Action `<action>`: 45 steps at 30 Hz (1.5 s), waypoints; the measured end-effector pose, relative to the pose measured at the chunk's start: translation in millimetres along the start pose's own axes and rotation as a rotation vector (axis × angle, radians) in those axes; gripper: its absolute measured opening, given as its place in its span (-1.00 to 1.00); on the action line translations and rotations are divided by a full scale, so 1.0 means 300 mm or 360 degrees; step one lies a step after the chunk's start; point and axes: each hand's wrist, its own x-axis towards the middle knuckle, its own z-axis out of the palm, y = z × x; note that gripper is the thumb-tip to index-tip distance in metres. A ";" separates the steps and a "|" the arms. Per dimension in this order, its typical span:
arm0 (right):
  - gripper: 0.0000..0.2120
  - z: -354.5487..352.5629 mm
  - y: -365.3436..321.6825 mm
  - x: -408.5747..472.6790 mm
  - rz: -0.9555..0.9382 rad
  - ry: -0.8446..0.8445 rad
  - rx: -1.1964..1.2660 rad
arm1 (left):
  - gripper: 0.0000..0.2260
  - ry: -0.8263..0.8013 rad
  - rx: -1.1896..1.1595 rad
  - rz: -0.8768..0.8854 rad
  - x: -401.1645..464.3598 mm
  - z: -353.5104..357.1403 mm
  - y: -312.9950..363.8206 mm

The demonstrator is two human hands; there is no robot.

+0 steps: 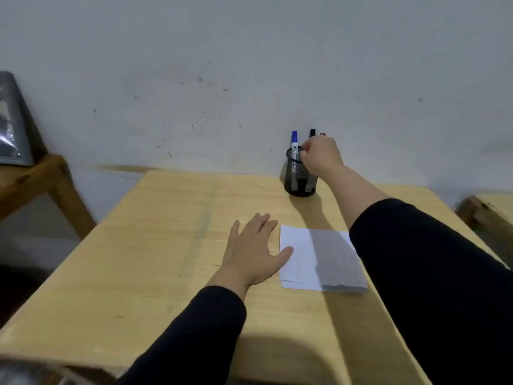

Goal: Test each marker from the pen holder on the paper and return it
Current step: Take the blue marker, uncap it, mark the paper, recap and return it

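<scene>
A black mesh pen holder [295, 179] stands at the far edge of the wooden table [166, 245], against the wall. A blue-capped marker [294, 140] sticks up at its left. A black-capped marker [312, 132] and a red tip [322, 134] show just above my right hand [322, 158], whose fingers are closed at the holder's top around the black marker. A white sheet of paper [305, 259] lies in front. My left hand [254, 251] rests flat with fingers spread, its thumb on the paper's left edge.
A grey-white wall rises right behind the holder. A wooden stand [41, 187] with a dark framed object [11, 120] is at the left. Another wooden piece [485, 215] shows at the right edge.
</scene>
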 end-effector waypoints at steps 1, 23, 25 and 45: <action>-0.75 0.011 -0.008 0.026 0.0049 -0.0036 -0.0012 | -0.35 0.0007 0.0025 0.0012 0.005 0.001 -0.003; -0.73 -0.209 -0.146 -0.025 -0.0163 0.0405 0.0495 | -0.35 -0.0011 0.0091 0.0002 0.002 -0.003 0.006; -0.74 -0.218 -0.127 -0.091 -0.0168 0.0328 0.0581 | -0.36 -0.0023 0.0100 0.0002 -0.003 -0.006 0.013; -0.80 -0.125 0.028 -0.453 -0.0253 0.0338 0.0425 | -0.87 0.0791 -0.0656 0.0231 0.092 -0.266 0.149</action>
